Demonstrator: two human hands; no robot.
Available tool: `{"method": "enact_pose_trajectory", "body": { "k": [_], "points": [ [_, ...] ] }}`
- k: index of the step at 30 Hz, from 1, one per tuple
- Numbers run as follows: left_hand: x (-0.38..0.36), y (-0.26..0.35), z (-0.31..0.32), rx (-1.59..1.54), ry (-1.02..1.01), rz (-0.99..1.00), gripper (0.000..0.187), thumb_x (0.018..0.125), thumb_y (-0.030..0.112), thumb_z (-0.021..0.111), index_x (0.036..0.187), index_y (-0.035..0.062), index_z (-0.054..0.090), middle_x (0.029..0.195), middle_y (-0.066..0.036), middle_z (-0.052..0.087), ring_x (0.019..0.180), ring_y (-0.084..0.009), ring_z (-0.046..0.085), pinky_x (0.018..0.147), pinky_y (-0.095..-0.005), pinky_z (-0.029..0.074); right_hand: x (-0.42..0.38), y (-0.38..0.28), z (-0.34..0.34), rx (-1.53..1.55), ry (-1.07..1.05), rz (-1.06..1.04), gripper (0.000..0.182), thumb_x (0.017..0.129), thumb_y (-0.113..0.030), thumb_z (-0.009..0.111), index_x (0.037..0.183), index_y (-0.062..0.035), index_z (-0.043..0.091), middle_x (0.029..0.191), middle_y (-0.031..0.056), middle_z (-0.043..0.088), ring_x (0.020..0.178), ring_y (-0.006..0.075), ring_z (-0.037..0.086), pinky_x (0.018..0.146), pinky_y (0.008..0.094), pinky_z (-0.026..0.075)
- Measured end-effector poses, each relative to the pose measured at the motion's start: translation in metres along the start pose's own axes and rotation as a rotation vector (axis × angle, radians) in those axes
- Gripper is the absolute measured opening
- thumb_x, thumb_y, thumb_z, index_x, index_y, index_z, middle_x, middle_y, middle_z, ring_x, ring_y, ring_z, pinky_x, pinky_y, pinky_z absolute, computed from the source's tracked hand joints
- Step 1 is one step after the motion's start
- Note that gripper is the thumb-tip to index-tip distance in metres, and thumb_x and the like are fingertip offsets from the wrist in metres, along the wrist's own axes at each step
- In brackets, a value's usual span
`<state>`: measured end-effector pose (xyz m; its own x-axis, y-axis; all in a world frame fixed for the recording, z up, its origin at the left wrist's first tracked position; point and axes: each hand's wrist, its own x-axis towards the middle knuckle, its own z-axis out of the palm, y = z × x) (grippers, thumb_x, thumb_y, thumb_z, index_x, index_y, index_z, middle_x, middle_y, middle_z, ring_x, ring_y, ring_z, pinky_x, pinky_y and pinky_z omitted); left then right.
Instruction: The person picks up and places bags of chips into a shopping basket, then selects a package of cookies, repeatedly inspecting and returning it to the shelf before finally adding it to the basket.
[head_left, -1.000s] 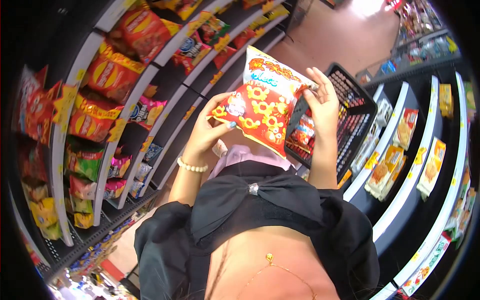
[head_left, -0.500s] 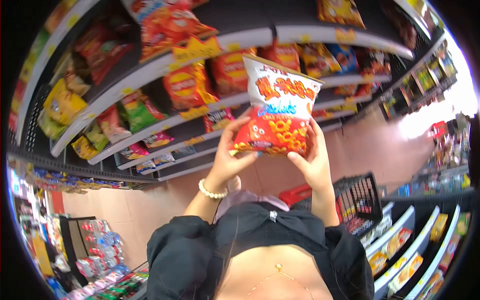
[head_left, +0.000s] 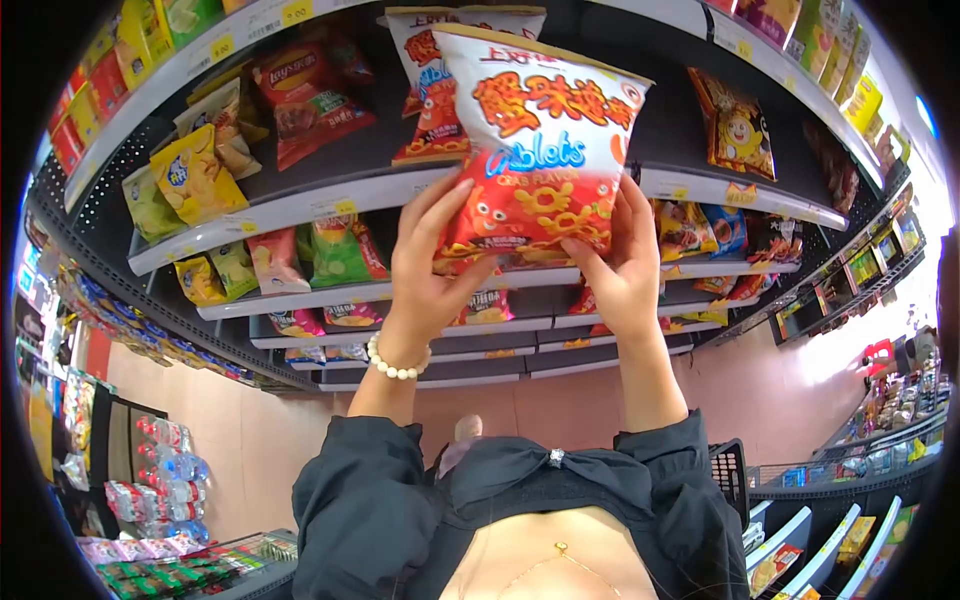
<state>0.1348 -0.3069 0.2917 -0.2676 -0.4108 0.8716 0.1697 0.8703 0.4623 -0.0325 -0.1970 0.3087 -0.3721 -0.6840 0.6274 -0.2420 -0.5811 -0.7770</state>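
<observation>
Head view: both hands are holding one red-and-white snack bag (head_left: 545,160), just above centre toward 12 o'clock, front facing the wearer, top slanting down toward 2 o'clock. Left hand (head_left: 425,265) is gripping its lower side at 8 o'clock, fingers curling onto the bag; right hand (head_left: 625,270) is gripping at 4 o'clock, thumb pressing on the front. Look-alike packets (head_left: 430,125) are showing behind at 11 o'clock, on the shelf (head_left: 300,228); can't tell if they're touching the held bag. A red chip bag (head_left: 305,100) is lying at 10 o'clock, a brown packet (head_left: 735,125) is leaning at 1–2 o'clock. Basket (head_left: 730,475) is peeking in at 4 o'clock. Step in hand, by judgement: two-handed holding at the shelf front. Next move is probably calling for even, light pressure, keeping the bag clear of the shelf edge.
</observation>
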Motion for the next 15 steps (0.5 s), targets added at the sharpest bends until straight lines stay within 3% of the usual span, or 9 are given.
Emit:
{"method": "enact_pose_trajectory", "body": {
  "k": [7, 15],
  "points": [
    [0.027, -0.028, -0.035, 0.171, 0.069, 0.06, 0.063, 0.067, 0.004, 0.075, 0.124, 0.0013, 0.049, 0.128, -0.018, 0.05, 0.119, -0.0334, 0.047, 0.098, -0.0389, 0.039, 0.049, 0.013, 0.043, -0.124, -0.058, -0.118, 0.071, 0.077, -0.001, 0.069, 0.138, -0.0048, 0.033, 0.122, 0.0139, 0.053, 0.11, 0.0193, 0.054, 0.09, 0.0319, 0.047],
    [0.048, -0.055, -0.041, 0.179, 0.045, 0.049, 0.062, 0.069, 0.005, 0.073, 0.126, 0.0007, 0.046, 0.129, -0.018, 0.049, 0.119, -0.0346, 0.046, 0.1, -0.0401, 0.037, 0.072, 0.031, 0.066, -0.192, 0.036, -0.063, 0.067, 0.079, 0.005, 0.064, 0.138, -0.0036, 0.033, 0.124, 0.0138, 0.051, 0.11, 0.018, 0.053, 0.092, 0.03, 0.045]
  ]
}}
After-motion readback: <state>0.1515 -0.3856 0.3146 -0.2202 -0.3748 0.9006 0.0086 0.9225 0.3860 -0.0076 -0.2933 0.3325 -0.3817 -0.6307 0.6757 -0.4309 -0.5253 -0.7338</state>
